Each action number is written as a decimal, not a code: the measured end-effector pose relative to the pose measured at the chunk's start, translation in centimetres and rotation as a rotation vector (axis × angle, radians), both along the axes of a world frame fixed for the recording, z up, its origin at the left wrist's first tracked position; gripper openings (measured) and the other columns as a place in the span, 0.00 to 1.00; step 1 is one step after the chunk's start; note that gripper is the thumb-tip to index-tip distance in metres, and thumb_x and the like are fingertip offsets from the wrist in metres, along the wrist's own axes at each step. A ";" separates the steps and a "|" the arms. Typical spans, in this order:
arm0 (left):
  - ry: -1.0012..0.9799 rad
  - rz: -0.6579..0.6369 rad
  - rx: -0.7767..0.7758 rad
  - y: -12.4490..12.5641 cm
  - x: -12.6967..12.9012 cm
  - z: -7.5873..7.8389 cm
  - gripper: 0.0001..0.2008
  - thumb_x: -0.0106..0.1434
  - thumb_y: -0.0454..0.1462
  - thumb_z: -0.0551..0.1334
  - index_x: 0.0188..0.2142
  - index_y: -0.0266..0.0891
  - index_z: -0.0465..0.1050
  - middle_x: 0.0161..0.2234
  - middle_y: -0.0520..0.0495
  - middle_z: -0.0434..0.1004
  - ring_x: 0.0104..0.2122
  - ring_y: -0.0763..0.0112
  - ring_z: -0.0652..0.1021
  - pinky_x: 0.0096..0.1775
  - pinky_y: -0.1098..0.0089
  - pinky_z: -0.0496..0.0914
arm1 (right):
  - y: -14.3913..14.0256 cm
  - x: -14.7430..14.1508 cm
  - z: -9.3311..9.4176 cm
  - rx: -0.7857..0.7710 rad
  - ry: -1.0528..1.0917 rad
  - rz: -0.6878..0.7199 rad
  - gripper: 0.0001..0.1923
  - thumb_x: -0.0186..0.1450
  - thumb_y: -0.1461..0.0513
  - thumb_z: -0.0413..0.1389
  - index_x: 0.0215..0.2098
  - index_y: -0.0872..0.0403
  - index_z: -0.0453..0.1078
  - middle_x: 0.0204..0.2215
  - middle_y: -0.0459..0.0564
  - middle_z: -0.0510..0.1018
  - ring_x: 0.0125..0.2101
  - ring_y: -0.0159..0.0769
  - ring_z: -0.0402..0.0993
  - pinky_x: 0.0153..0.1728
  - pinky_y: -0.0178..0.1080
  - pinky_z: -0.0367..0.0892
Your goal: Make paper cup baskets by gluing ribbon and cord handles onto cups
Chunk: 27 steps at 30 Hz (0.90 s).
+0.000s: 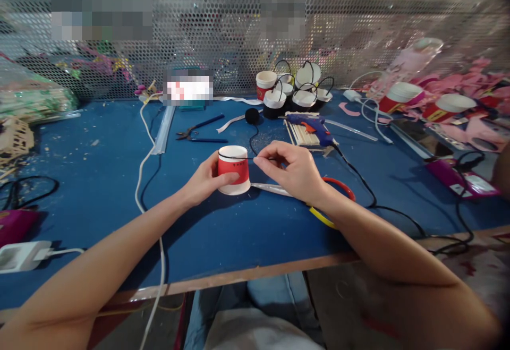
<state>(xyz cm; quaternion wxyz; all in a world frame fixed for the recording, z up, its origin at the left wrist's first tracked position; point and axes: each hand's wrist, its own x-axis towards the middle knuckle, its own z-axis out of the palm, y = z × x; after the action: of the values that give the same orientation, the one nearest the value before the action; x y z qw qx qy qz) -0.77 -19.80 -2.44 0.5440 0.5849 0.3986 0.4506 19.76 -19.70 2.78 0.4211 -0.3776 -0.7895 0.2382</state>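
A red and white paper cup (234,176) stands upside down on the blue table, with my left hand (207,180) wrapped round its left side, thumb across the front. Black cord (239,157) runs across the cup near its upturned base. My right hand (292,167) pinches this cord just right of the cup. From there the cord leads back toward a small black ball of cord (252,116). Scissors (274,188) with red and yellow handles lie under my right hand and wrist, partly hidden.
Several cups with black cord handles (305,99) stand at the back. A blue glue gun (316,127) rests on wooden sticks (300,135). Pliers (199,138) lie left of centre. A white cable (139,180) crosses the left side. Cups (398,97) and pink scraps (470,82) crowd the right.
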 end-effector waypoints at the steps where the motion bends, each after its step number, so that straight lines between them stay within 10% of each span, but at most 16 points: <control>1: 0.005 0.002 0.001 0.0 0.0 0.0 0.24 0.51 0.38 0.67 0.48 0.39 0.67 0.43 0.44 0.74 0.41 0.62 0.74 0.43 0.63 0.67 | 0.0 0.0 0.0 0.003 0.001 0.000 0.05 0.61 0.62 0.55 0.27 0.54 0.68 0.22 0.44 0.71 0.21 0.26 0.60 0.23 0.32 0.57; 27: -0.053 -0.053 0.005 -0.2 0.1 0.1 0.26 0.51 0.39 0.68 0.49 0.40 0.67 0.46 0.43 0.74 0.45 0.59 0.75 0.47 0.60 0.67 | 0.4 0.1 -0.3 0.016 0.006 0.016 0.05 0.60 0.63 0.54 0.26 0.55 0.68 0.22 0.44 0.70 0.21 0.25 0.59 0.23 0.32 0.58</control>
<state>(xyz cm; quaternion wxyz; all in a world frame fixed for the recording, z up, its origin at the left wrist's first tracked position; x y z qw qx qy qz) -0.67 -20.04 -2.32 0.5645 0.5847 0.3673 0.4524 19.83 -19.30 2.44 0.4244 -0.3671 -0.7932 0.2365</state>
